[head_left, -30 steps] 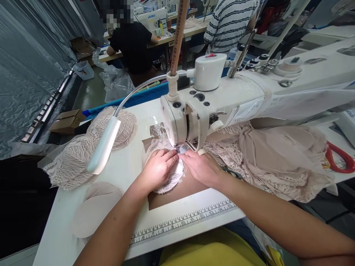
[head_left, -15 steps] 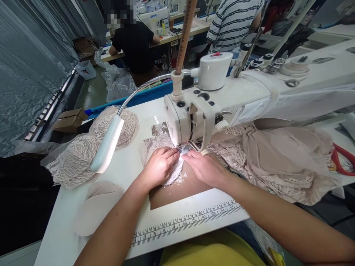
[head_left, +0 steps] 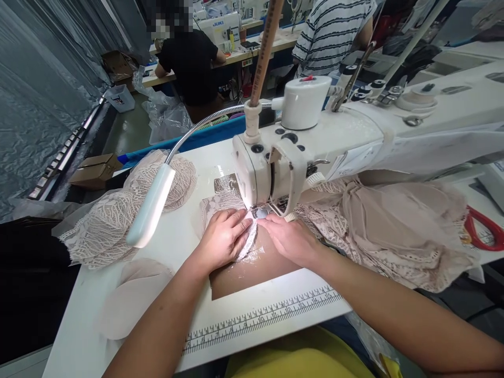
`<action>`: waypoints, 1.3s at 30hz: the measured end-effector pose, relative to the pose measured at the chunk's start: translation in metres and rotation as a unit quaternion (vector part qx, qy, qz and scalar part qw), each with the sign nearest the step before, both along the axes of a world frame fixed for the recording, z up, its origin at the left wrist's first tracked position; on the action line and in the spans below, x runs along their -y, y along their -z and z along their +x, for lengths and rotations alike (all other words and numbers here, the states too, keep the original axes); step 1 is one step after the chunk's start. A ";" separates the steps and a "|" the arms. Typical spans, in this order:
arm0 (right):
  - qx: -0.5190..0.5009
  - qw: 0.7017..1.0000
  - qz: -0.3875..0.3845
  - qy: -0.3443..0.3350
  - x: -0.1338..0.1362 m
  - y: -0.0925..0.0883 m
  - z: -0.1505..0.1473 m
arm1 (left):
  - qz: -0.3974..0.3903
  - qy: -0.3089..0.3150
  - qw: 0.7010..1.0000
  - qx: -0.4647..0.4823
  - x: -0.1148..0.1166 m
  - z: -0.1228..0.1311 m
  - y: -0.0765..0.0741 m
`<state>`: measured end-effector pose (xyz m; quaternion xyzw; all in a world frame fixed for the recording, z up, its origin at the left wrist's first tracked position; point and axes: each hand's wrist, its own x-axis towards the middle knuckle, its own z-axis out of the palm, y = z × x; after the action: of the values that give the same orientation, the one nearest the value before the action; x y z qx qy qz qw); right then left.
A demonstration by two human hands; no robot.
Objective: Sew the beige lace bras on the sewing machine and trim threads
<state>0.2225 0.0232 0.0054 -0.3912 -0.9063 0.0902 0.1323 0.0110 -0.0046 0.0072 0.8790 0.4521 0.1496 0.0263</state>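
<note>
Basically, both hands are down at the needle area of the white sewing machine (head_left: 252, 173), with the lace piece (head_left: 220, 205) lying under the machine head and partly under the left hand (head_left: 222, 236). Left fingers stretched out close together, laid on the lace, not curled round it; looks like pressing to keep it flat. Right hand (head_left: 295, 239) has fingertips at the lace's edge beside the presser foot (head_left: 260, 212), held close together; can't tell if they pinch anything. Probably placed there to steer the edge. Lamp (head_left: 151, 207) hangs to the left on its bent neck, likely so light lands on the needle area. Lace stacks (head_left: 96, 226) and smooth rounded pieces (head_left: 129, 299) sit left, presumably within easy reach; lace garments (head_left: 401, 226) bunch up at the right, red handles (head_left: 482, 228) just beyond.

Edges: brown sheet (head_left: 255, 278) under the work ends short of the printed ruler (head_left: 268, 315), which runs along the front edge of the bench (head_left: 66, 320). Some room toward the person and leftward; tight on the right, where machine head and bunched lace crowd the right hand.
</note>
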 end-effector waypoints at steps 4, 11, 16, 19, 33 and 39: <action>-0.004 1.000 0.005 0.029 0.001 -0.001 0.001 | -0.019 0.027 0.999 -0.011 0.005 0.000 -0.005; 0.009 0.999 0.012 -0.032 0.004 -0.001 0.001 | -0.012 0.086 0.996 -0.020 0.004 -0.001 -0.006; 0.049 0.998 0.014 -0.024 0.007 -0.004 -0.002 | -0.002 0.084 0.996 -0.030 0.003 -0.003 0.001; 0.062 0.998 0.002 -0.008 0.007 -0.006 -0.005 | 0.002 0.058 0.998 -0.028 0.003 0.002 0.001; 0.060 0.998 0.009 -0.005 0.007 -0.007 -0.005 | -0.029 0.031 0.998 -0.040 0.001 0.008 -0.005; 0.069 0.998 0.003 0.008 0.007 -0.008 -0.007 | -0.024 0.011 0.999 -0.043 0.000 0.010 -0.005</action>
<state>0.2158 0.0159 0.0138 -0.4035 -0.9103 0.0597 0.0712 0.0210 -0.0046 0.0119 0.8887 0.4462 0.1010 0.0294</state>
